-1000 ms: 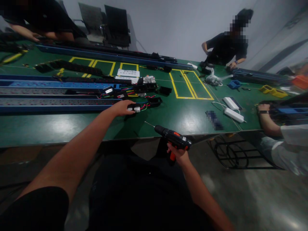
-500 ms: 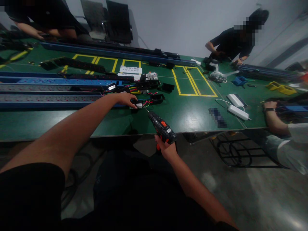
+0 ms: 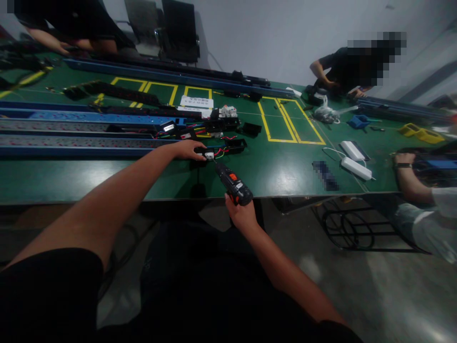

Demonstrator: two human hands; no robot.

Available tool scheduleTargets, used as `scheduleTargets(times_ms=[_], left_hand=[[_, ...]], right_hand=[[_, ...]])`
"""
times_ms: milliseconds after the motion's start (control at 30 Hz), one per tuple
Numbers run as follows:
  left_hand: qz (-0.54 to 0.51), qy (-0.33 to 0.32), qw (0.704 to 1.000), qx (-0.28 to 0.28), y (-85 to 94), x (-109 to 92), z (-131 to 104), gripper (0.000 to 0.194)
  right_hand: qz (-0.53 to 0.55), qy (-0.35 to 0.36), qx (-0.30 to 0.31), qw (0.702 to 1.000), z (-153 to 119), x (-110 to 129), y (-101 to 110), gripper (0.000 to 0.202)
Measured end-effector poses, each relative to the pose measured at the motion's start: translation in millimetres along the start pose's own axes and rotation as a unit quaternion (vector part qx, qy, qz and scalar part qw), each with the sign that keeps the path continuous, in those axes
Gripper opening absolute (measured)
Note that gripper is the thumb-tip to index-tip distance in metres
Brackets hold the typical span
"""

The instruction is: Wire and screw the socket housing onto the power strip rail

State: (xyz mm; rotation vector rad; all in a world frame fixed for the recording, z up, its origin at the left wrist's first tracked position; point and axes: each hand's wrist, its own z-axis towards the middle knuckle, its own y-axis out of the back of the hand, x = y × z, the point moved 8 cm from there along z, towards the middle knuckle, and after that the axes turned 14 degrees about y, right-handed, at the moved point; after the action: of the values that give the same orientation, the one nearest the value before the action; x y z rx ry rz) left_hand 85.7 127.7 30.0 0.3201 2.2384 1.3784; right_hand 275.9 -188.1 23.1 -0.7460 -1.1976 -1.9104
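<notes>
My right hand (image 3: 241,215) is wrapped round the grip of a black and orange power drill (image 3: 233,185). The drill points up and left, its bit close to a small white connector (image 3: 209,156) with red and green wires. My left hand (image 3: 189,150) holds the black end piece around that connector between thumb and fingers, at the end of a long blue rail (image 3: 78,151). Whether the bit touches the connector is too small to tell. Black end housings (image 3: 236,146) and loose wires lie just beyond.
On the green table (image 3: 282,174) lie a dark phone-like object (image 3: 324,175), white power adapters (image 3: 356,168), a blue bin (image 3: 358,121) and yellow bins (image 3: 421,133). Other people are at the far left, far right and right edge. More rails (image 3: 160,76) lie across the back.
The drill and my right hand have moved left and slightly up, bringing the bit nearer the connector. My left hand keeps its hold. The whole view has shifted slightly.
</notes>
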Motion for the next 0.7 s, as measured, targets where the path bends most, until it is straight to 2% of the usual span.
scheduleTargets(times_ms=[233,700], left_hand=[[-0.010,0.001,1.000,0.004,0.7,3.3,4.5,0.109],[-0.009,0.007,1.000,-0.003,2.1,-2.5,-1.3,0.108]], right_hand=[[0.052,-0.039,-0.016,0.998,-3.0,3.6,-5.9,0.021],[0.082,-0.061,-0.011,0.995,0.0,4.0,-14.9,0.025]])
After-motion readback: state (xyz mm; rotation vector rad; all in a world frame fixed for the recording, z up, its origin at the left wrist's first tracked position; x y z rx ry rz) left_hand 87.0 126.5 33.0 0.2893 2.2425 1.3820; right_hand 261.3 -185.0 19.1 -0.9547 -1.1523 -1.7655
